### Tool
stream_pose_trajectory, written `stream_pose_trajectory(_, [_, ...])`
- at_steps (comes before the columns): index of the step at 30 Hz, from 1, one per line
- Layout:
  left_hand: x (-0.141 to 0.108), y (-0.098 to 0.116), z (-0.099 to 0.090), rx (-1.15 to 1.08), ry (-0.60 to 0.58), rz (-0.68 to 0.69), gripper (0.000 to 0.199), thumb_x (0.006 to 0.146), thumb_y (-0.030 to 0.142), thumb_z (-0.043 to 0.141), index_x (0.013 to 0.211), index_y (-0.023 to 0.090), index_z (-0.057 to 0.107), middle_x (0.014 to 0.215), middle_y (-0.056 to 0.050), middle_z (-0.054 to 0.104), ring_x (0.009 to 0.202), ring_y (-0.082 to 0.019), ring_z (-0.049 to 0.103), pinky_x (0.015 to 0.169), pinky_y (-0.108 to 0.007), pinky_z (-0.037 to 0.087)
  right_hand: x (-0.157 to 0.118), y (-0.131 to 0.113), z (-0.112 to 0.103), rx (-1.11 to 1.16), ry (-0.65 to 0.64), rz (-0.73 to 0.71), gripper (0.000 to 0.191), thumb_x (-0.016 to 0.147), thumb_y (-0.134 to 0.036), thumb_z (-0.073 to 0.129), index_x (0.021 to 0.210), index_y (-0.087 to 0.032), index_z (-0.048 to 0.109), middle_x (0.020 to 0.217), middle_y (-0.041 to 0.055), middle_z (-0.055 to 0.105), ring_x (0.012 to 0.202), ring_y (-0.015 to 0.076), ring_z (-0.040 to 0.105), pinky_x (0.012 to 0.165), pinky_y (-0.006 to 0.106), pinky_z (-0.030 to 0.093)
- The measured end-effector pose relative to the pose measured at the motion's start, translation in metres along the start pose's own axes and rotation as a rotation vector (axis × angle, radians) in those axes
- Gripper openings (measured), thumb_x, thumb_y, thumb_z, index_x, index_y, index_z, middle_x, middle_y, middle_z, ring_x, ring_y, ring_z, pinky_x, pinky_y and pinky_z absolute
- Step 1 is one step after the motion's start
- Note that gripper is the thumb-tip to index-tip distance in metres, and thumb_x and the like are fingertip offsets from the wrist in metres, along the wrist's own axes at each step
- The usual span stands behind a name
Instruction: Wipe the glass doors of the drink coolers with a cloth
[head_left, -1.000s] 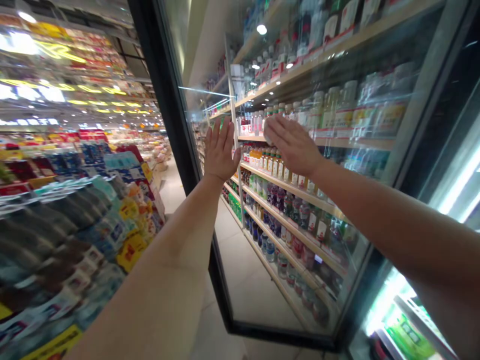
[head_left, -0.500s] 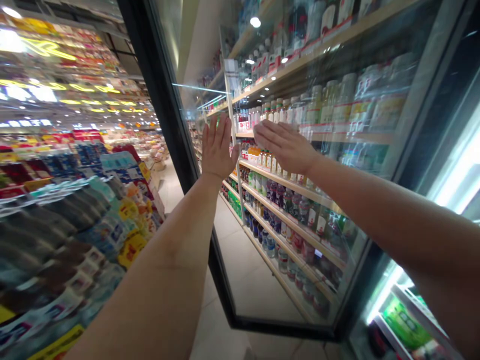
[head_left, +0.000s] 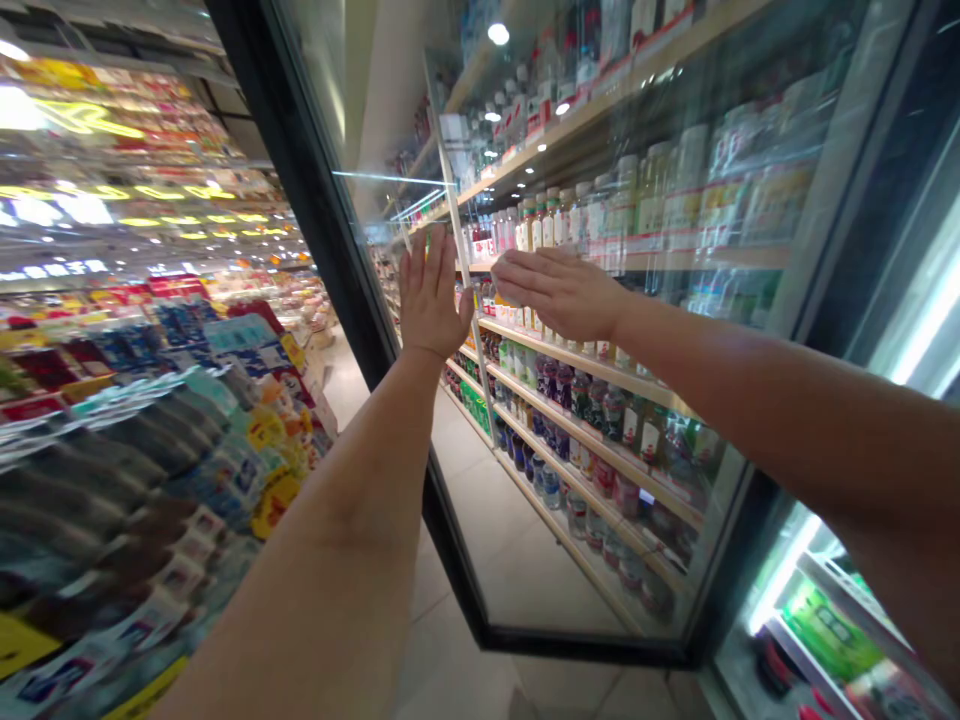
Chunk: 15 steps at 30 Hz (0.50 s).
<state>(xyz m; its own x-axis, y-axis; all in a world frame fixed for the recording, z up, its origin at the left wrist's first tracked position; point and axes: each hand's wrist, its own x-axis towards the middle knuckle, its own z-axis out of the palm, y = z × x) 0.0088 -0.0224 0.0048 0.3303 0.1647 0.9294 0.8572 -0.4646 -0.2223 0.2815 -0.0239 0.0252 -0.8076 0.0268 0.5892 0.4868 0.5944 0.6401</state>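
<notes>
And there they were, both hands up at a cooler's glass door (head_left: pixel 540 560), the left hand (head_left: pixel 429 300) and the right hand (head_left: pixel 559 292) side by side on the pane's upper part! The left hand stood upright, fingers wide and pointing up, holding nothing. The right hand lay almost flat, fingers close together and pointing left across the pane, also empty. Were they touching the glass? Too hard to tell from this view!

The door ran tall, its long axis leaning in the picture, with the left hand just beside its black frame (head_left: pixel 330 240) and the right hand farther in, toward the middle of the pane. So the left hand was the nearer to that edge, the right arm (head_left: pixel 787 410) reaching across from the side.

Behind the glass, wooden shelves (head_left: pixel 585 365) carried rows of bottles (head_left: pixel 600 405). To the left, a packed display (head_left: pixel 150 440) lined the aisle, pale floor tiles (head_left: pixel 457 680) ran beneath the door, and bright signs and lights (head_left: pixel 82 118) glowed down the store!
</notes>
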Motion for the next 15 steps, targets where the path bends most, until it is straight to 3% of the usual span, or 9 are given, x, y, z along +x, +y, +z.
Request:
stream_pose_trajectory(2, [0.0, 0.0, 0.0, -0.006, -0.004, -0.004, 0.074, 0.107, 0.057, 0.038, 0.166, 0.014, 0.032, 0.172, -0.013, 0.029, 0.163, -0.03, 0.012, 0.136, -0.05, 0.003, -0.002, 0.012, -0.013, -0.012, -0.051, -0.075, 0.06, 0.1, -0.02, 0.042, 0.16, -0.021, 0.045, 0.167, 0.0004, 0.041, 0.157, 0.02, 0.033, 0.13, 0.05, 0.03])
stream_pose_trajectory(4, [-0.001, 0.0, 0.001, -0.03, -0.01, -0.018, 0.074, 0.106, 0.058, 0.04, 0.166, 0.017, 0.032, 0.173, -0.011, 0.029, 0.163, -0.03, 0.011, 0.136, -0.051, 0.002, -0.006, 0.035, -0.032, -0.064, -0.007, 0.001, 0.062, 0.098, -0.022, 0.044, 0.161, -0.019, 0.043, 0.167, 0.003, 0.04, 0.157, 0.0233, 0.033, 0.129, 0.052, 0.029])
stream_pose_trajectory(7, [-0.001, -0.001, 0.001, -0.062, -0.016, -0.036, 0.076, 0.105, 0.061, 0.042, 0.166, 0.018, 0.033, 0.173, -0.009, 0.029, 0.163, -0.031, 0.011, 0.136, -0.052, 0.001, -0.013, 0.067, -0.056, -0.188, 0.232, 0.32, 0.06, 0.1, -0.025, 0.04, 0.159, -0.016, 0.046, 0.166, 0.0074, 0.043, 0.155, 0.0295, 0.036, 0.125, 0.056, 0.032])
stream_pose_trajectory(10, [0.0, -0.002, 0.002, -0.049, -0.016, -0.036, 0.076, 0.105, 0.062, 0.04, 0.166, 0.017, 0.034, 0.172, -0.01, 0.03, 0.163, -0.031, 0.012, 0.136, -0.052, 0.001, -0.02, 0.079, -0.062, -0.246, 0.448, 0.599, 0.058, 0.103, -0.025, 0.036, 0.158, -0.01, 0.047, 0.166, 0.0118, 0.042, 0.155, 0.0321, 0.035, 0.126, 0.055, 0.03])
stream_pose_trajectory(12, [0.0, -0.002, 0.002, -0.04, -0.016, -0.037, 0.076, 0.105, 0.063, 0.039, 0.165, 0.017, 0.035, 0.172, -0.01, 0.031, 0.163, -0.03, 0.012, 0.136, -0.051, 0.002, -0.023, 0.075, -0.06, -0.231, 0.397, 0.568, 0.059, 0.103, -0.026, 0.038, 0.159, -0.008, 0.045, 0.167, 0.0139, 0.039, 0.157, 0.0331, 0.033, 0.128, 0.057, 0.028])
stream_pose_trajectory(15, [0.001, -0.002, 0.002, -0.046, -0.016, -0.05, 0.077, 0.104, 0.065, 0.04, 0.166, 0.019, 0.035, 0.172, -0.008, 0.031, 0.164, -0.029, 0.01, 0.136, -0.05, 0.001, -0.026, 0.062, -0.057, -0.113, 0.113, 0.209, 0.057, 0.104, -0.032, 0.043, 0.159, -0.014, 0.046, 0.167, 0.0104, 0.04, 0.158, 0.0327, 0.03, 0.128, 0.06, 0.028])
